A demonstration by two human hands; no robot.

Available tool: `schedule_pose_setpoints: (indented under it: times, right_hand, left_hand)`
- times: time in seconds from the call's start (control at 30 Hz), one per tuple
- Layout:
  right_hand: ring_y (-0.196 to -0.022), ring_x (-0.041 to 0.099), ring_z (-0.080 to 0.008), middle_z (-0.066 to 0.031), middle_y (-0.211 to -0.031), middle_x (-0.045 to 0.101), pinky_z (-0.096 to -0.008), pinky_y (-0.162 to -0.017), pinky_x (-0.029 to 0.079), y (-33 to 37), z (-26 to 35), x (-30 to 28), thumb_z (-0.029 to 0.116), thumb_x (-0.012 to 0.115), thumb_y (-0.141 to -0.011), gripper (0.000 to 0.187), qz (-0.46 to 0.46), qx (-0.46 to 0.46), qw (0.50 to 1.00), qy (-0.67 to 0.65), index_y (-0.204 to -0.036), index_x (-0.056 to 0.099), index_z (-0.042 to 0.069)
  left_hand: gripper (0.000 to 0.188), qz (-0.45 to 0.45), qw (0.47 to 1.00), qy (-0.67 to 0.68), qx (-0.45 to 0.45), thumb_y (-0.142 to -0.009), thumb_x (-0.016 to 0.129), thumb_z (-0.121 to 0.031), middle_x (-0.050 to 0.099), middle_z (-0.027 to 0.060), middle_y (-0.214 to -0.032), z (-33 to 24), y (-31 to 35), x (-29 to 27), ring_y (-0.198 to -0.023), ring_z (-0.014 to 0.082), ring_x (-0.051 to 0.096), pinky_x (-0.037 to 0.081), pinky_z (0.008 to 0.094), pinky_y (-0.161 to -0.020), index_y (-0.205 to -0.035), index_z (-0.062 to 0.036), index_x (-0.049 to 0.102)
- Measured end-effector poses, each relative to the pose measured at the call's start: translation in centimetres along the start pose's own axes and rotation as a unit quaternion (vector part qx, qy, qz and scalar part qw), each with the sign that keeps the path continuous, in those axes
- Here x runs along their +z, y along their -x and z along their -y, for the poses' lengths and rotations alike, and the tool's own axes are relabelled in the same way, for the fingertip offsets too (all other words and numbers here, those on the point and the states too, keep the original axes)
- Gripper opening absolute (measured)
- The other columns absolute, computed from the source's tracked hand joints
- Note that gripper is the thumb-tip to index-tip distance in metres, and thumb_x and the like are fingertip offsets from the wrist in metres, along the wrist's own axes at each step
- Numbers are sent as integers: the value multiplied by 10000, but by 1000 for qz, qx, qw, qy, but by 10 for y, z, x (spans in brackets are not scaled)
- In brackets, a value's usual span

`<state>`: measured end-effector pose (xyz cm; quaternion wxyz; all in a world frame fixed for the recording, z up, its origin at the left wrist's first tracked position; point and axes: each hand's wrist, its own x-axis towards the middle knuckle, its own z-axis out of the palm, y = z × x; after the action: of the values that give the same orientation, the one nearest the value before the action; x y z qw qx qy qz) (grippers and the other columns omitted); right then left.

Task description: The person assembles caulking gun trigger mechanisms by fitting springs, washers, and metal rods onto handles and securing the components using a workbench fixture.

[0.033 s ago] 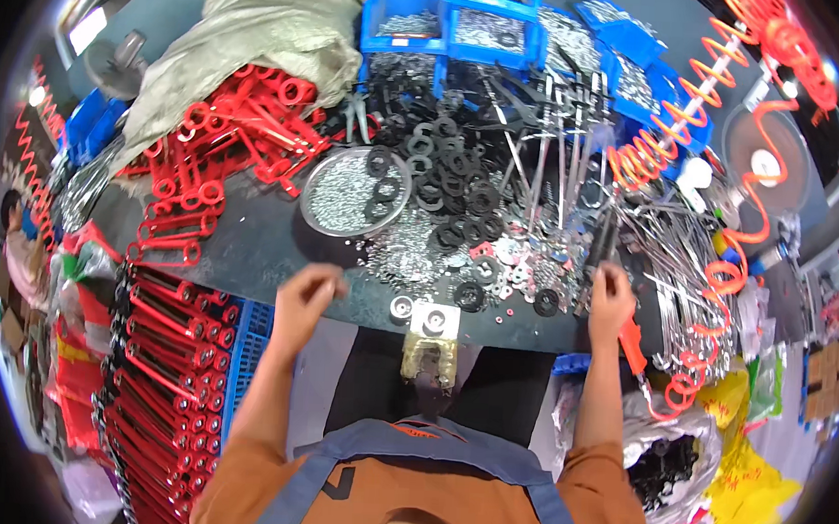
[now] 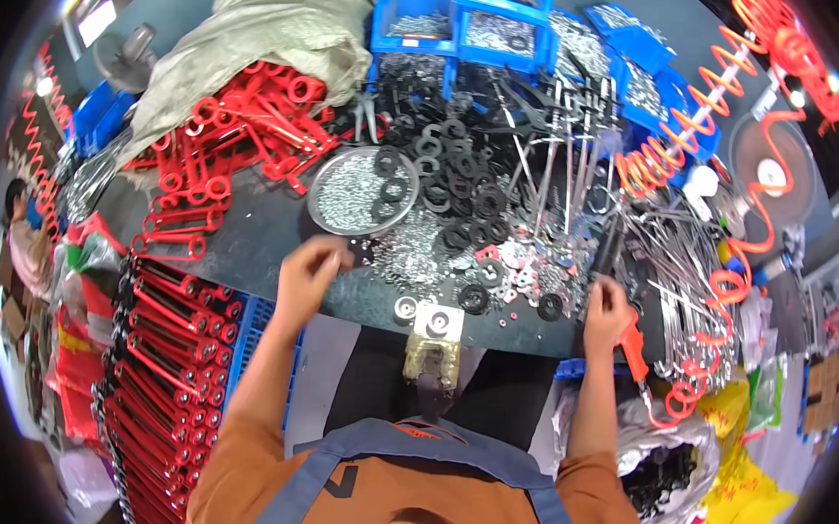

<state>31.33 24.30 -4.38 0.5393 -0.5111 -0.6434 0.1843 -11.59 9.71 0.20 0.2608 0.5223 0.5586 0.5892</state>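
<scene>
My left hand (image 2: 309,274) hovers over the near left part of the dark tabletop (image 2: 263,240). Its thumb and fingers are pinched, and any small piece between them is hidden. Just beyond its fingertips stand a round bowl (image 2: 347,201) of small silver fasteners and a loose heap of fasteners (image 2: 411,252). On the right, my right hand (image 2: 607,315) has curled fingers close below the black end of a power screwdriver (image 2: 609,247) with a red handle; its contents cannot be made out. Between the hands, a metal block fixture (image 2: 437,321) with a round fitting sits at the table edge, beside a silver ring (image 2: 405,307).
Red ring-ended arms (image 2: 248,123) spill from a pale sack (image 2: 290,13); more red arms (image 2: 176,364) are stacked at lower left. Black rings (image 2: 460,184), blue bins (image 2: 411,23) and metal rods (image 2: 672,273) crowd the table. An orange coiled hose (image 2: 650,174) hangs right.
My left hand has moved slightly away from me, toward the bowl and fasteners. My right hand has drawn slightly nearer and to the left. The whole view has shifted a little.
</scene>
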Motion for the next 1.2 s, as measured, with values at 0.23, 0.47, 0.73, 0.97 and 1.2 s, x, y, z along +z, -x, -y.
schedule_pose_setpoints:
  times: [0.23,0.47,0.73,0.97,1.2]
  right_hand:
    - [-649,577,-117,-69,-757,624,-258,-621,476,53,-3,27,9,606,-848,92,-58,-42,996,46,-919,627,-46]
    - [-630,548,-84,-57,-699,597,-243,-578,450,52,-5,28,5,609,-838,83,-7,-1,999,49,-903,626,-45]
    - [-611,575,-97,-61,-738,640,-235,-558,452,52,-6,28,10,619,-845,97,-32,5,999,-27,-923,655,-35]
    - [-672,596,-149,-96,-783,637,-239,-620,469,42,117,47,-80,626,-788,160,-49,-199,975,-86,-935,643,-23]
    - [-606,567,-161,-95,-769,625,-259,-567,455,61,181,76,-99,632,-760,205,94,-304,939,-129,-943,642,-8]
  left_hand:
    - [412,-29,903,-415,108,-777,673,-312,644,222,-992,62,-248,37,-967,354,612,481,446,-841,-1038,3,619]
    - [505,68,885,-458,39,-672,790,-256,656,210,-1025,112,-305,61,-971,348,626,494,409,-851,-1095,-35,628]
    - [328,-131,831,-446,305,-723,645,-6,489,241,-1130,2,-235,-4,-968,439,564,493,462,-824,-1016,-5,496]
    - [365,-125,806,-409,410,-724,692,37,501,235,-1185,-39,-138,-22,-1093,397,530,479,418,-873,-1040,-25,518]
    - [291,-272,935,-152,170,-746,731,-9,591,155,-948,14,-164,-20,-939,262,615,529,338,-731,-942,34,520]
